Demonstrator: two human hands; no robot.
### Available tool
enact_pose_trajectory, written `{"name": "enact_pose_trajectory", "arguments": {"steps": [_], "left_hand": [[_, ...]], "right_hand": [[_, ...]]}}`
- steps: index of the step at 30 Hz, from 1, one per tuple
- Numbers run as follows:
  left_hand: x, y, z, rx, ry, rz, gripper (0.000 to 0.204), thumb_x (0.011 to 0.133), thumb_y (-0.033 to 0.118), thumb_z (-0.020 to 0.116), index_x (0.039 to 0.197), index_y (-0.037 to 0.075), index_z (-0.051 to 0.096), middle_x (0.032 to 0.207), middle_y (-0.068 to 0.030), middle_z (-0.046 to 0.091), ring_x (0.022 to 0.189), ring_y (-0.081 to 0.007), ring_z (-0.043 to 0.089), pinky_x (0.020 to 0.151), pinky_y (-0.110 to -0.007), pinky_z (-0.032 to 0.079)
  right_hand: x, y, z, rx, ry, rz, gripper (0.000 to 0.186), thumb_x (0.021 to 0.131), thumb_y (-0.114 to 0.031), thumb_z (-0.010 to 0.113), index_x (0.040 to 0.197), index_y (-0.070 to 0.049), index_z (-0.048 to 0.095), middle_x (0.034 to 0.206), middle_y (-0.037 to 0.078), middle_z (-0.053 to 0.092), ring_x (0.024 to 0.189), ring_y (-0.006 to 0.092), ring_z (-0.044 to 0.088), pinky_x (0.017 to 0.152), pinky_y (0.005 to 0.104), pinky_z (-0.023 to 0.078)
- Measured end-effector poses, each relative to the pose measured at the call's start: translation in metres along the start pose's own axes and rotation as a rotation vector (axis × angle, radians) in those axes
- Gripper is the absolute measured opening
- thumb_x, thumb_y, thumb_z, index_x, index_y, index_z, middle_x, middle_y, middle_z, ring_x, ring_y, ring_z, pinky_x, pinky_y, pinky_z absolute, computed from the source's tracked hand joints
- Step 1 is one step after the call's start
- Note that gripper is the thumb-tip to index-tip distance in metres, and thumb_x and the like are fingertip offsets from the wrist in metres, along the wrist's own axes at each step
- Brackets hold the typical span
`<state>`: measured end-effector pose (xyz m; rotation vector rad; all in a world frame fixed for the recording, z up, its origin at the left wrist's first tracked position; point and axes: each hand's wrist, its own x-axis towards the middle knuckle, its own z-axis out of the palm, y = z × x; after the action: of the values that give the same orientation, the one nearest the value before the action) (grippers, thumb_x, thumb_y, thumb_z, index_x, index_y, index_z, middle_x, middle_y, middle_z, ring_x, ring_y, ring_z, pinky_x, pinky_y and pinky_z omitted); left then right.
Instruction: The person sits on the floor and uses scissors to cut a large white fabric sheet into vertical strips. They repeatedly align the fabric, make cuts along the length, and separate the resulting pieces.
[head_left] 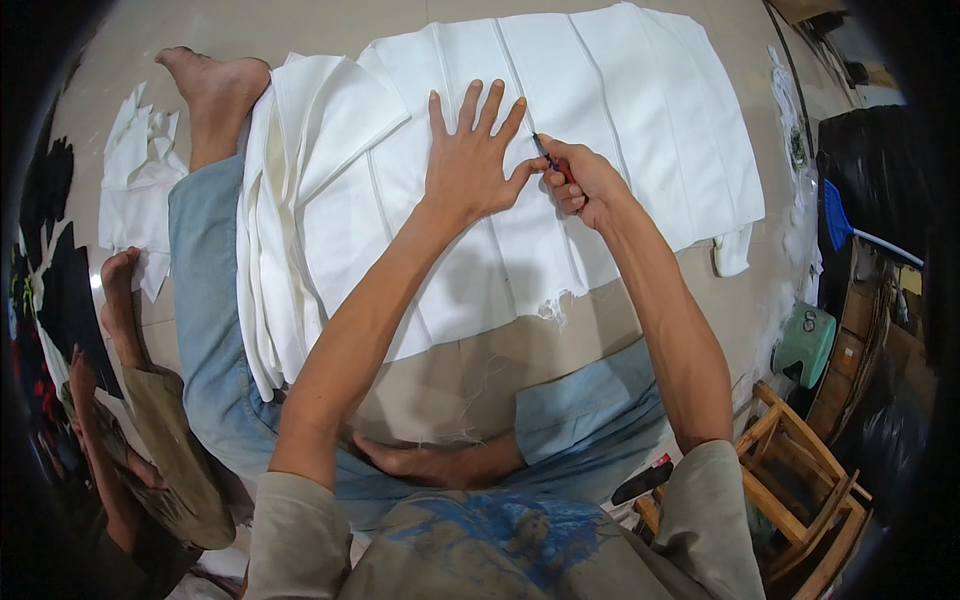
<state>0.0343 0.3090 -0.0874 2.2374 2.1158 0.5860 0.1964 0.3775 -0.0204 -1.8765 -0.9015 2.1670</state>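
A long white cloth [670, 130], crossed by several raised seams, is spread over the floor in front of me. My left hand [470, 165] lies flat on it with the fingers spread, pressing beside one seam. In my right hand [592, 182] is a small tool [563, 172] with a red and dark handle and a thin dark tip; its exact kind is hard to make out. The tip meets the cloth along the seam, just right of my left fingertips. Folded layers of white cloth [285, 220] are bunched at the left, against my leg.
Loose threads [475, 400] lie on the tiled floor near my foot [400, 460]. White scraps [140, 185] are at the far left, with another person's leg [170, 450] below. To the right are a wooden stool [800, 490], a green container [803, 345] and a blue-headed tool [838, 215].
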Motion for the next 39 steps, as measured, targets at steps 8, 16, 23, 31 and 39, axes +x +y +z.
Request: {"name": "enact_pose_trajectory", "arguments": {"steps": [8,16,23,31,39], "left_hand": [[-0.002,0.003,0.001,-0.017,-0.007,-0.002,0.078,0.098,0.065,0.047,0.159,0.016,0.042,0.168,-0.0142,0.031,0.156,-0.0372,0.023,0.119,-0.073,0.009],[-0.006,0.004,0.002,-0.021,0.063,0.025,0.075,0.098,0.057,0.053,0.157,0.013,0.043,0.166,-0.0164,0.034,0.155,-0.0377,0.025,0.12,-0.073,0.009],[-0.034,0.015,-0.008,0.068,-0.033,-0.046,0.073,0.103,0.055,0.048,0.159,0.01,0.038,0.168,-0.0152,0.028,0.157,-0.0368,0.02,0.122,-0.07,0.01],[-0.033,0.028,-0.013,0.038,-0.023,-0.099,0.073,0.102,0.052,0.049,0.16,0.009,0.036,0.168,-0.0149,0.029,0.157,-0.0332,0.021,0.124,-0.065,0.01],[-0.038,0.021,-0.013,0.008,0.018,-0.112,0.075,0.098,0.049,0.053,0.16,0.009,0.036,0.167,-0.0143,0.031,0.156,-0.0321,0.023,0.124,-0.065,0.01]], "right_hand": [[0.0,0.012,-0.006,0.036,-0.051,-0.013,0.041,0.104,-0.044,0.058,0.082,-0.01,0.06,0.06,-0.007,0.044,0.044,0.0036,0.028,0.039,0.0223,0.021],[-0.068,0.109,-0.055,-0.45,0.601,-0.696,0.045,0.104,-0.043,0.059,0.097,0.0,0.069,0.062,0.003,0.054,0.056,0.0234,0.054,0.056,0.0364,0.045],[-0.115,0.128,-0.104,-0.968,0.772,-0.887,0.027,0.096,-0.024,0.069,0.104,0.001,0.068,0.105,0.02,0.067,0.095,0.0386,0.066,0.079,0.0446,0.052],[0.004,0.029,-0.008,-1.127,0.647,-1.178,0.022,0.089,-0.014,0.071,0.103,0.002,0.064,0.104,0.017,0.065,0.097,0.0353,0.066,0.084,0.0449,0.056],[0.019,0.027,0.032,-1.702,0.769,-1.071,0.026,0.081,-0.017,0.076,0.099,-0.002,0.066,0.097,0.013,0.066,0.088,0.0288,0.07,0.058,0.0379,0.059]]}}
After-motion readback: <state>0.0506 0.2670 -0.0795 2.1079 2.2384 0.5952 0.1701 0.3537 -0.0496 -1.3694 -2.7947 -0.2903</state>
